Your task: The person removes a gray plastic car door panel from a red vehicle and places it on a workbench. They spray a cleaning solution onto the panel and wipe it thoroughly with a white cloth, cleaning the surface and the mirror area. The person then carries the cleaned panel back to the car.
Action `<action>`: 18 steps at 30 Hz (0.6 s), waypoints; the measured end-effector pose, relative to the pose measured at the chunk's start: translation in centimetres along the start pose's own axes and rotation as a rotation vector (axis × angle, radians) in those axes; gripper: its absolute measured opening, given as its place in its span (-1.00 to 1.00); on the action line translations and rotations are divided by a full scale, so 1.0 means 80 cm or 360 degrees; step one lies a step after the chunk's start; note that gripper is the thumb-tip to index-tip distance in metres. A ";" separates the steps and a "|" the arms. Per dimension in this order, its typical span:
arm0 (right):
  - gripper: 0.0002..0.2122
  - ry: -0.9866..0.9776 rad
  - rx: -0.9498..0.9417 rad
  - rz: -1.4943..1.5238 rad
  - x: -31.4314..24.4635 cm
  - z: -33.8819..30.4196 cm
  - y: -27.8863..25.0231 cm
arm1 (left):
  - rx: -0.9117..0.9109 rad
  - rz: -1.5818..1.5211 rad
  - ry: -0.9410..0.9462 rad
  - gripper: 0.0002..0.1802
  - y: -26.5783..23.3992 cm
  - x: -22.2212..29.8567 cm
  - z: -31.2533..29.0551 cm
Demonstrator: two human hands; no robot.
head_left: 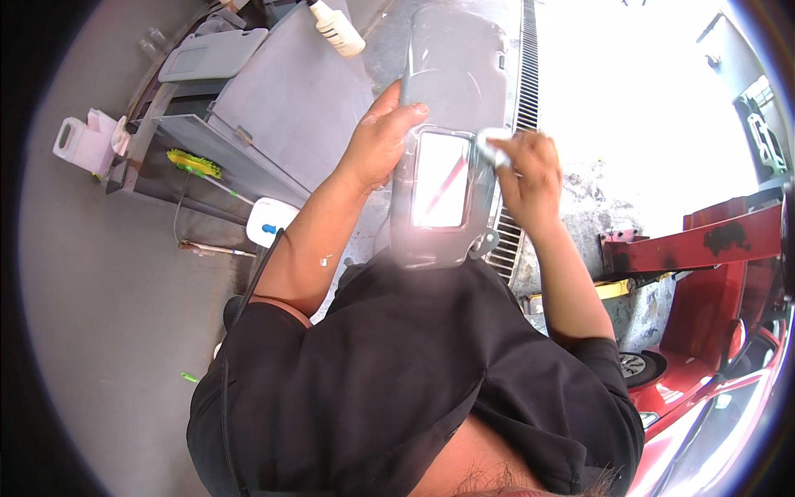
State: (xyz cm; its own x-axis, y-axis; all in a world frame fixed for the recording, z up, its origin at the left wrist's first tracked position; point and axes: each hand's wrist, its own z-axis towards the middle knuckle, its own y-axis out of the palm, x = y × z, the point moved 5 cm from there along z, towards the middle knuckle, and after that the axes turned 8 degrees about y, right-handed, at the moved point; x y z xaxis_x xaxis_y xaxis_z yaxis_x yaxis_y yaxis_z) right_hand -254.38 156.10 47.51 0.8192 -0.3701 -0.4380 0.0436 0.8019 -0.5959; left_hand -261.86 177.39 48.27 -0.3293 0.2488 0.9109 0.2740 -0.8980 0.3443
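A grey car sun visor (457,87) is held upright in front of my body, its mirror (439,195) facing me. The mirror is bright with reflected light, crossed by a reddish streak. My left hand (383,141) grips the visor's left edge, thumb on the front and the other fingers hidden behind. At the mirror's upper right corner, my right hand (530,176) pinches a small white wiping pad or cloth (494,144) against the visor. That pad is slightly blurred, so its exact kind is unclear.
On the left stands a grey metal cabinet (290,91) with a white bottle (339,31) and another light visor (214,58) on it. A yellow-green brush (195,162) and a white tub (270,220) are below. Rightward lie a floor grate (528,74), a red lift arm (696,242) and a red car (704,331).
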 end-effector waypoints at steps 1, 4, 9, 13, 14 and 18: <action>-0.63 -0.0030 0.0140 0.0027 -0.007 0.024 -0.001 | -0.0048 0.0017 0.0048 -0.41 0.005 0.002 -0.001; -0.65 -0.0336 0.0108 0.0341 -0.085 0.055 0.003 | -0.0081 0.0045 0.0099 -0.42 0.011 0.009 -0.006; -0.65 -0.0237 -0.0064 0.0038 -0.054 0.063 -0.018 | -0.0141 0.0110 0.0209 -0.46 0.006 0.036 -0.022; -0.68 -0.0326 -0.0011 0.0219 -0.095 0.061 -0.006 | -0.0233 0.0119 0.0240 -0.44 0.003 0.040 -0.025; -0.66 -0.0376 -0.0057 0.0183 -0.114 0.067 -0.003 | -0.0299 0.0116 0.0225 -0.39 0.002 0.044 -0.026; -0.71 -0.0123 0.0352 0.0000 -0.102 0.154 -0.008 | -0.0470 0.0159 0.0262 -0.27 0.008 0.068 -0.044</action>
State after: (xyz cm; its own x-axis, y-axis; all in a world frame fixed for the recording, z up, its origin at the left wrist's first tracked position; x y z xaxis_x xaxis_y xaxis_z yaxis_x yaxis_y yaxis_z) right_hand -254.04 164.39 59.73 0.8602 -0.3399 -0.3802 0.1609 0.8884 -0.4300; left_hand -266.64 176.93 52.68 -0.4617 0.1143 0.8797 0.0469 -0.9871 0.1529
